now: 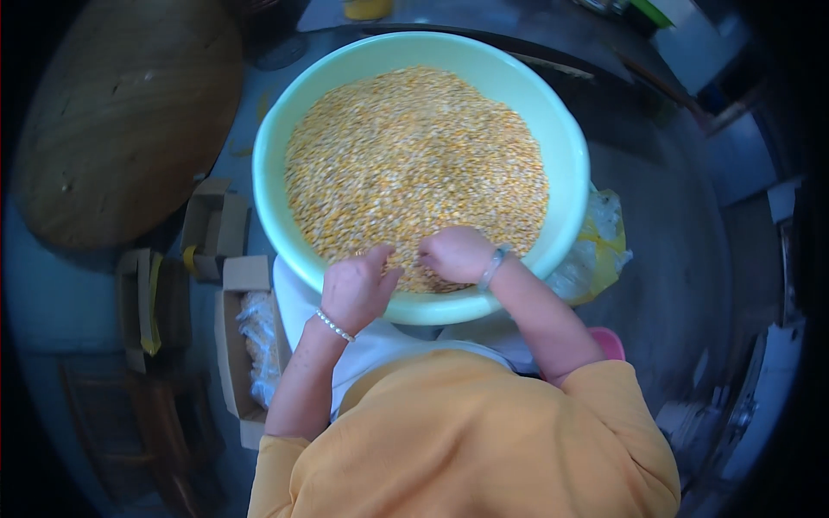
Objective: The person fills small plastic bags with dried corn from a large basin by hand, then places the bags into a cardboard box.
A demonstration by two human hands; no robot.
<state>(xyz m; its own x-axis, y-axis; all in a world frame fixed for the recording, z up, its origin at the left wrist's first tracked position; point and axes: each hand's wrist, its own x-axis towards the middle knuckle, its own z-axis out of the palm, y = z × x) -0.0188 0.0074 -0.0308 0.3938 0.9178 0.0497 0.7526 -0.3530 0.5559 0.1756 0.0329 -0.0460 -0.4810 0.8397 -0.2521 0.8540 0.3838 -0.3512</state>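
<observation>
A large pale green plastic basin (272,188) stands before me, holding a broad heap of dried yellow and whitish corn kernels (414,155). Over the near left part of the heap is my left hand (356,285), wearing a ring and with a beaded bracelet at its wrist. Its thumb and forefinger are apart, with nothing visible between them. My right hand (456,254), with a bangle at the wrist, touches the kernels near the front rim. Its fingers curl downward, and whether they hold kernels is hidden.
Left of the basin are open cardboard boxes (223,349), one containing plastic-wrapped goods (259,349). A round wooden tabletop (129,116) fills the upper left. Beside the basin's right side sits a yellow and clear plastic bag (592,252). A pink container (607,342) shows near my right elbow.
</observation>
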